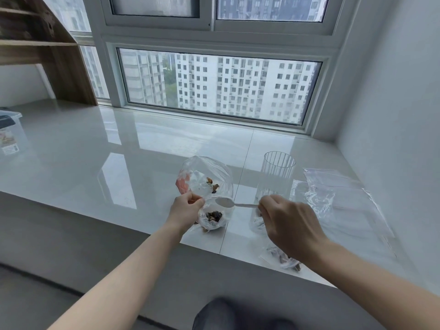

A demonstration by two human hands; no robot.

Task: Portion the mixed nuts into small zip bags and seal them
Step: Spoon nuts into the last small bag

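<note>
Counter (100,148): glossy pale tiled ledge below a window (219,84); carries all the items listed here.
Spare zip bags (342,201): flat, clear, lying on the counter's right side, behind and to the right of the right hand.
Large bag (209,177): clear plastic, standing puffed open just behind the left hand; a few brown nuts inside and an orange-red patch at its left side.
Glass (277,175): clear ribbed tumbler, upright, to the right of the large bag and just behind the right hand.
Left hand (184,211): fingers curled, pinching the upper left edge of the small zip bag and holding its mouth open.
Right hand (290,222): seen from the back, fingers curled together on the spoon's handle end; grip detail hidden by the knuckles.
Small zip bag (214,216): clear, between the two hands, touching the left fingers, resting near the counter's front edge; its base holds a dark cluster of mixed nuts (214,216), brown and black pieces.
Filled bag (284,258): clear, with brown nuts inside, lying by the counter's front edge under the right wrist, partly hidden.
Spoon (228,203): white, lying roughly level, bowl pointing left over the small zip bag's mouth, close to the left fingers; the bowl looks empty.
Plastic box (9,132): clear, labelled, at the counter's far left edge, cut off by the frame.
</note>
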